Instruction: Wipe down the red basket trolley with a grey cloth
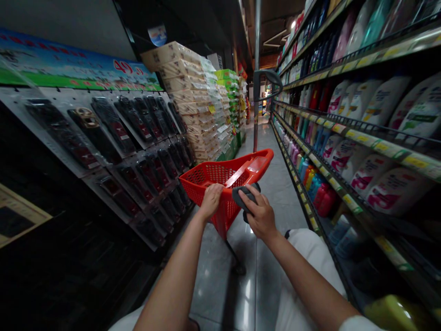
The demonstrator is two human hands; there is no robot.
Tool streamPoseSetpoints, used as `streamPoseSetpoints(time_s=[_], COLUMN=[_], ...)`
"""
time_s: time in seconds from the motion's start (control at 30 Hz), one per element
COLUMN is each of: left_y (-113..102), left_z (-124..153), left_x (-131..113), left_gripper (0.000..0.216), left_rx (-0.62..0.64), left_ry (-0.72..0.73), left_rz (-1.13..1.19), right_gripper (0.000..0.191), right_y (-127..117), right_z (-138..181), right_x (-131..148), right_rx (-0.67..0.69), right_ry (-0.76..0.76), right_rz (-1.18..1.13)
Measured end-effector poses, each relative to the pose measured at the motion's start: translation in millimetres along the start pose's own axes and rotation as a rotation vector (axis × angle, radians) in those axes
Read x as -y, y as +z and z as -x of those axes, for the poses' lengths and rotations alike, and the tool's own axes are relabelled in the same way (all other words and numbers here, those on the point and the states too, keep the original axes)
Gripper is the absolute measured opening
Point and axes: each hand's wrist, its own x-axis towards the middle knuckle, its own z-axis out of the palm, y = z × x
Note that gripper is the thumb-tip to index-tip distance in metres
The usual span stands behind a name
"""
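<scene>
A red plastic shopping basket (213,174) on a wheeled stand fills the middle of the head view. My left hand (212,198) is closed around its near rim. In my right hand (259,212) is a dark grey cloth (243,197), folded and pressed against the rim just to the right of my left hand. Some of the cloth is hidden under my fingers. From the basket's far side rises a metal pole (256,119) with a black handle (268,85) on it.
Shelves of shampoo bottles (372,101) run along the right. Hanging packaged belts (117,119) line a display on the left, with tall stacks of boxes (186,92) beyond. A tiled floor (268,138) stretches down the aisle between them.
</scene>
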Motion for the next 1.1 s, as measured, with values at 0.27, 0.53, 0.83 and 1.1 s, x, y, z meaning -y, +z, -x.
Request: streamPoseSetpoints(time_s=[0.27,0.53,0.83,1.1], left_y=[-8,2,24,6], left_z=[6,5,8,10], left_x=[-2,-3,-43,-30], left_gripper=[0.04,0.042,0.043,0.038], left_rx=[0.01,-0.042,-0.11,0.061], left_ry=[-0.005,-0.009,-0.079,0.055], left_rz=[0.039,0.021,-0.004,0.032], right_gripper=[0.064,0.073,0.058,0.057], right_y=[-2,-10,-33,-56], right_z=[-57,-8,-50,-7], right_x=[-83,-6,-53,11], right_rx=[-0.271,-0.012,-0.158,0.041], right_ry=[0.363,0.103,0.286,-0.046], right_rz=[-0.117,-0.024,0.012,0.171])
